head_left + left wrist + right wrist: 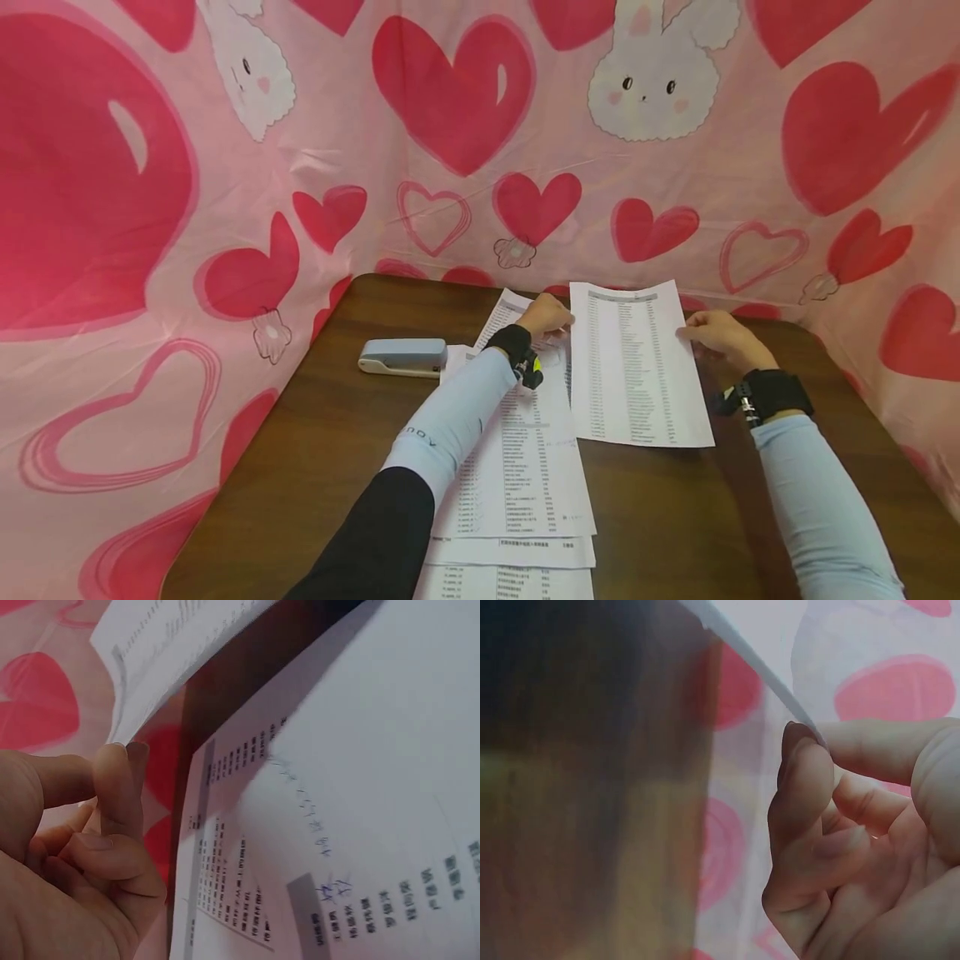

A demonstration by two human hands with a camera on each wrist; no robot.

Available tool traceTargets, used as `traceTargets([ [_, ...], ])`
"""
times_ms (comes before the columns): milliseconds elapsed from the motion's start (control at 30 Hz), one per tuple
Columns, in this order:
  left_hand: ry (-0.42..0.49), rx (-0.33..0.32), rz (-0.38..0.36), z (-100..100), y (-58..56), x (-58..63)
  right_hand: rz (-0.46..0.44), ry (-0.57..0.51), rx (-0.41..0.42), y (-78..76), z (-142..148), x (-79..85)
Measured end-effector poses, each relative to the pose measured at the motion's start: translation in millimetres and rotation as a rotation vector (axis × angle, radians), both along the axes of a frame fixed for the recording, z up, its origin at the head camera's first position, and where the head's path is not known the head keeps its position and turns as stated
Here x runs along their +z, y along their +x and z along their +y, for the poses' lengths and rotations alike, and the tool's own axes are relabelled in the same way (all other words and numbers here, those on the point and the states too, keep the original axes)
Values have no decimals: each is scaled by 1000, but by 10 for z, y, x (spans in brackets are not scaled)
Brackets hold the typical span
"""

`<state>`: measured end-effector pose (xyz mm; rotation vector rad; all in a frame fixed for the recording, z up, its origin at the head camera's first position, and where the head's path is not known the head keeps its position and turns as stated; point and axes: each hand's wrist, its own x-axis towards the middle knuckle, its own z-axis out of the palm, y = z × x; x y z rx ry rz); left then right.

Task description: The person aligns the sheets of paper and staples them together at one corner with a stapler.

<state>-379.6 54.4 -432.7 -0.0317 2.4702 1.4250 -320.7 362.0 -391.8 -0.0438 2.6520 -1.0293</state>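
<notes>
A printed sheet of paper (637,367) with columns of text is held up over the table between my two hands. My left hand (546,317) pinches its left edge between thumb and fingers, as the left wrist view shows at the fingertips (116,769). On the opposite edge, my right hand (723,337) pinches the paper too; the fingertips (806,761) grip its border in the right wrist view. Beneath my left forearm lie several overlapping printed sheets (525,483), some with handwritten marks.
A blue and white stapler (402,357) lies left of the sheets, close to their edge. The brown wooden table (300,492) runs back to a pink cloth (465,225) with hearts and rabbits, hanging behind and at both sides.
</notes>
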Motion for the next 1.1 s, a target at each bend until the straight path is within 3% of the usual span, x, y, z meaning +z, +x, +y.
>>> traceTargets([
  [300, 4, -32, 50, -84, 11, 220, 90, 19, 41, -50, -46, 309],
  [567, 64, -43, 51, -264, 86, 387, 50, -40, 72, -16, -125, 333],
  [1100, -7, -47, 96, -644, 208, 753, 73, -124, 84, 23, -401, 463],
])
